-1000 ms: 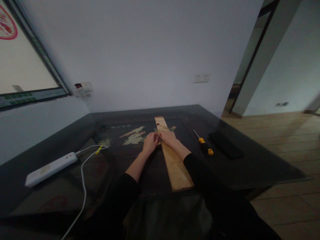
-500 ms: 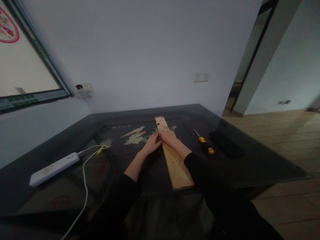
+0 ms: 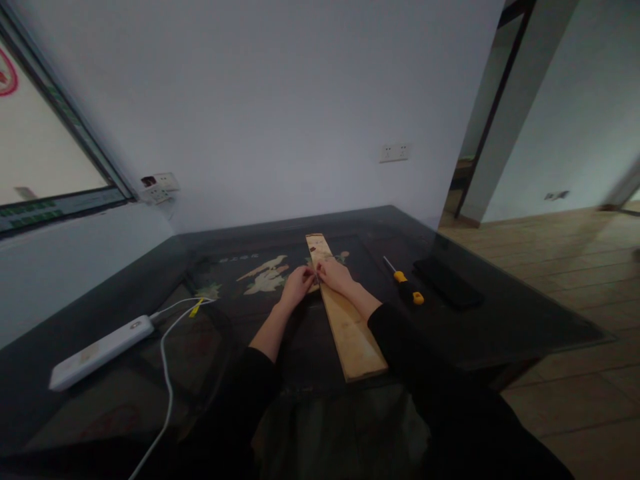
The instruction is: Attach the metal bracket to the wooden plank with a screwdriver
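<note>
- The dark glass-topped table (image 3: 490,320) fills the lower half of the view, with a pale inlaid picture of birds and leaves (image 3: 265,272) under the glass and a short row of light characters above it, too small to read.
- A window (image 3: 35,153) stands at ten o'clock; a red round mark on its pane is cut off by the frame edge and its writing cannot be read.
- The long wooden board (image 3: 350,327) lies on the table, running from six o'clock away toward twelve; dark marks near its far end are illegible.
- A white power strip (image 3: 97,350) lies at eight o'clock, its white cable (image 3: 167,373) looping toward the near edge.
- A flat black object (image 3: 447,283) rests at two o'clock.
- The right hand (image 3: 336,275) lies on the board's far half, fingers curled.
- The left hand (image 3: 296,285) sits at the board's left edge, its fingertips meeting the right's; something tiny may be pinched there, but I cannot tell what or whether either hand grips.
- A yellow-and-black screwdriver (image 3: 406,288) lies right of the board, near, untouched.
</note>
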A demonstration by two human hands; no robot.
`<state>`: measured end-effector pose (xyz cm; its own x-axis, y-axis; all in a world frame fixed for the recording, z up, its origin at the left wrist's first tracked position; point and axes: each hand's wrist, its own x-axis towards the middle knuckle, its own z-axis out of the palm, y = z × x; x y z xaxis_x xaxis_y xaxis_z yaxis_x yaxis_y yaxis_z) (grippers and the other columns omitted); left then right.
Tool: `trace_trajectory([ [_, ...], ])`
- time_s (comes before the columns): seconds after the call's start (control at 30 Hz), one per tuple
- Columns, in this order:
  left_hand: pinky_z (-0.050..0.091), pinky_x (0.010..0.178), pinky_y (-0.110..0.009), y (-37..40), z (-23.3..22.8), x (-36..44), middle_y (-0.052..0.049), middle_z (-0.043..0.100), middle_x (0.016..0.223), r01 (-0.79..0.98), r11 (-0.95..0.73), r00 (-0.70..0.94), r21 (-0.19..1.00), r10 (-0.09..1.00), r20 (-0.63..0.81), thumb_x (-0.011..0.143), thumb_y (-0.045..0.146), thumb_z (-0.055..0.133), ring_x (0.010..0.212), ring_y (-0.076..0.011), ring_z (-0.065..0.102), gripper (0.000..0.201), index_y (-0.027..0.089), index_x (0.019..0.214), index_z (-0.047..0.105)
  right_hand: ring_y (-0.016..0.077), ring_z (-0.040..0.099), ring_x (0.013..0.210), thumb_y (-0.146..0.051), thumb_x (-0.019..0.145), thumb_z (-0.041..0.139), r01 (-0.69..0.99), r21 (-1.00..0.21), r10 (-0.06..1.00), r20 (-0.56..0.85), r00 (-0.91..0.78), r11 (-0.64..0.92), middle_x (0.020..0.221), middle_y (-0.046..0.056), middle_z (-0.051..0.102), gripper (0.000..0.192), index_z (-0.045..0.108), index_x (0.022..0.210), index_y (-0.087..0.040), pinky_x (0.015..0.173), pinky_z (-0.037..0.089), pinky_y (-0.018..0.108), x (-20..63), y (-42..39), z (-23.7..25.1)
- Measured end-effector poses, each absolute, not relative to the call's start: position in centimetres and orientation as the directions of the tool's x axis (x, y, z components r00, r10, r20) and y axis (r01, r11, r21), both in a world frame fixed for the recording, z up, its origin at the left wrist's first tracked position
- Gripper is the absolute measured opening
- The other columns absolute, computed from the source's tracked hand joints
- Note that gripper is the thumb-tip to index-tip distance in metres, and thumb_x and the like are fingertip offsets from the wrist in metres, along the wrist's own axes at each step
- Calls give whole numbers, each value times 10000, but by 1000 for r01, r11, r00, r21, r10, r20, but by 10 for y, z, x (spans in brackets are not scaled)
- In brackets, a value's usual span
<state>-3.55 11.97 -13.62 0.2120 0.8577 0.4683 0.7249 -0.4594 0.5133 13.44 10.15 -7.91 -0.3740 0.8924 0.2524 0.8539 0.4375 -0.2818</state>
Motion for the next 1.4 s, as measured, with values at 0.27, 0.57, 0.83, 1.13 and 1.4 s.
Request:
trace_trajectory([
  [0.27, 465, 834, -332, 117, -113, -33, -96, 610, 974, 849, -493, 405, 192, 839, 364, 929, 242, 458, 933, -216, 586, 135, 183, 963, 575, 206, 599, 1110, -245, 969, 405, 865, -241, 885, 284, -370, 439, 1183, 107, 655, 275, 617, 1132, -181, 919, 453, 282, 133, 99, -82],
  [0.57, 435, 825, -344, 121, -96, -32, -126, 590, 1033, 842, -524, 538, -127, 796, 276, 917, 212, 468, 976, -253, 563, 247, 197, 1128, 595, 212, 600, 1116, -221, 969, 374, 861, -248, 881, 292, -371, 445, 1191, 117, 654, 310, 610, 1160, -157, 932, 454, 296, 135, 104, -88],
  [0.83, 393, 877, -378, 125, -89, -34, -146, 638, 1026, 752, -618, 658, -228, 723, 210, 882, 165, 511, 1030, -283, 585, 313, 184, 1189, 571, 215, 602, 1103, -224, 957, 390, 848, -277, 880, 298, -371, 451, 1169, 117, 663, 291, 612, 1136, -167, 928, 457, 307, 136, 101, -85],
  [1.13, 399, 852, -339, 130, -87, -33, -133, 688, 993, 779, -610, 627, -144, 762, 164, 917, 223, 457, 950, -247, 646, 267, 180, 1146, 587, 210, 600, 1093, -222, 964, 372, 851, -276, 882, 296, -366, 446, 1174, 120, 655, 306, 617, 1137, -164, 926, 458, 303, 137, 100, -84],
  [1.4, 407, 877, -320, 142, -96, -49, -116, 701, 1032, 719, -682, 695, -130, 707, 131, 922, 264, 447, 969, -224, 661, 340, 205, 1236, 561, 208, 597, 1106, -228, 960, 385, 841, -290, 882, 269, -386, 456, 1202, 130, 650, 322, 632, 1152, -149, 931, 449, 292, 137, 106, -86],
])
